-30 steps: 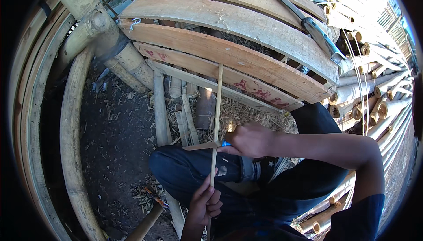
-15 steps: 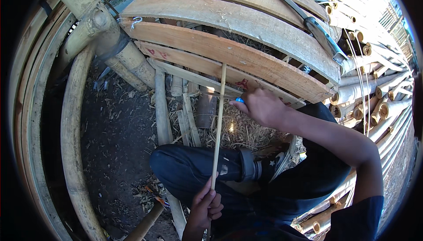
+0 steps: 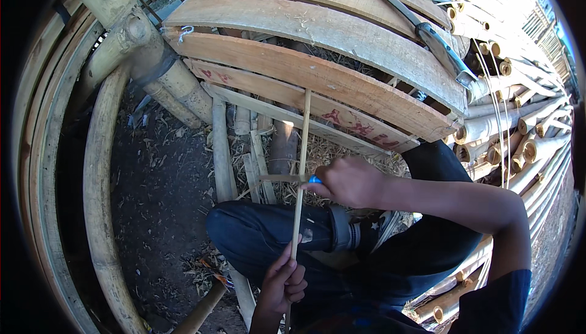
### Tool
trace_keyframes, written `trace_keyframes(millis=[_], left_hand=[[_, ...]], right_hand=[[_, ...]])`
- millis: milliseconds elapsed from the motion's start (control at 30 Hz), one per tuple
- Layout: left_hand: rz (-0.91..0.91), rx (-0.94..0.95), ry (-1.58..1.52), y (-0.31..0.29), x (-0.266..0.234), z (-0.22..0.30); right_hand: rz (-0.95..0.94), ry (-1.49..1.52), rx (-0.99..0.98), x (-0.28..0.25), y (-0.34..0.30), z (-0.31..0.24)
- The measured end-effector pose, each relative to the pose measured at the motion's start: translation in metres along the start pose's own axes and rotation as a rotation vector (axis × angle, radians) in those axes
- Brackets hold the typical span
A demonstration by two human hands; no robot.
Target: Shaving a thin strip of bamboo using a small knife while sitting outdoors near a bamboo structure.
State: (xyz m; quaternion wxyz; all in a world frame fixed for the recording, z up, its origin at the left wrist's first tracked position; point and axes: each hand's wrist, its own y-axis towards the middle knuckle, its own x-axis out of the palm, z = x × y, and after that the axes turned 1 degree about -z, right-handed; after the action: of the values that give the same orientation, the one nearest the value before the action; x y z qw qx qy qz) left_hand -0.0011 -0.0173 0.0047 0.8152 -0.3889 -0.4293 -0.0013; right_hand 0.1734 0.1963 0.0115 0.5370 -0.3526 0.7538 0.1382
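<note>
My left hand [image 3: 284, 282] is closed round the lower part of a thin, pale bamboo stick [image 3: 303, 145]. The stick slants up and away from me, its far end against the side of a wooden slatted crate [image 3: 262, 89]. My right hand [image 3: 351, 181] grips the blue handle of a knife [image 3: 281, 178]. Its short, dull blade points left and lies across the stick at about mid-length, touching or very close to it; some of the handle is hidden in my fingers.
A long blade tool with a dark handle [image 3: 442, 50] lies on the crate's top slats. Bamboo poles [image 3: 488, 129] are stacked at the right. A thick bamboo frame [image 3: 101, 200] stands at the left. Wood strips [image 3: 259, 163] and shavings cover the ground beyond my bent leg [image 3: 262, 227].
My right hand has drawn the knife down along the stick toward me, away from the crate. The left hand keeps its hold in nearly the same place.
</note>
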Motion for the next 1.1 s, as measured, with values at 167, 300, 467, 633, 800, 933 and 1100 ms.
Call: trace_keyframes(millis=[167, 300, 467, 633, 800, 933, 1100], left_hand=[[-0.014, -0.012, 0.010, -0.006, -0.001, -0.005], [-0.015, -0.015, 0.003, -0.008, -0.004, -0.005], [-0.003, -0.017, -0.025, -0.009, -0.003, -0.004], [0.014, -0.025, -0.038, -0.013, -0.007, -0.006], [0.003, -0.015, -0.023, -0.016, -0.005, -0.007], [-0.020, -0.036, -0.117, -0.019, -0.007, -0.008], [-0.014, -0.051, -0.104, -0.021, -0.011, -0.009]], right_hand=[[-0.087, -0.063, -0.008, -0.014, 0.016, 0.037], [-0.084, 0.018, 0.036, -0.009, 0.006, 0.013], [-0.085, -0.048, -0.056, 0.002, 0.003, 0.014], [-0.001, -0.016, 0.009, -0.007, 0.006, 0.014], [-0.086, -0.137, -0.126, -0.007, 0.015, 0.022], [0.025, -0.007, 0.201, -0.011, 0.013, 0.015], [0.036, 0.032, 0.104, -0.010, 0.013, 0.024]])
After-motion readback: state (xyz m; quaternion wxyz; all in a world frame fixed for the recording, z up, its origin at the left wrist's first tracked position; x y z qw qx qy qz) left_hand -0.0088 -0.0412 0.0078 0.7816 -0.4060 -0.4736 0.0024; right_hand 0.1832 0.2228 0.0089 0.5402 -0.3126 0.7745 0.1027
